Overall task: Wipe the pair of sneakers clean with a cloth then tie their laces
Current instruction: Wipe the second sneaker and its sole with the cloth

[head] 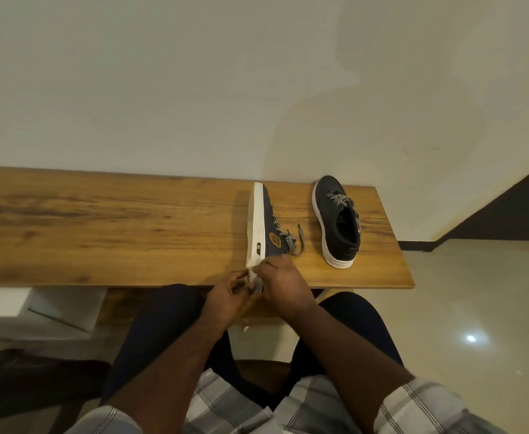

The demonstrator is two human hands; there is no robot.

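Head view shows a wooden surface (100, 227) across the middle of the frame, where one dark sneaker (264, 223) lies tipped on its side at centre, white sole facing left, its checked laces (291, 239) loose. Its partner, the second sneaker (338, 220), stands upright to the right, well apart. At lower centre, the left hand (225, 296) and right hand (280, 281) meet at the tipped shoe's heel, fingers curled and pinching a small white cloth (254, 278) against the sole.

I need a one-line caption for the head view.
Both hands wipe the heel of a tipped dark sneaker on a wooden bench.
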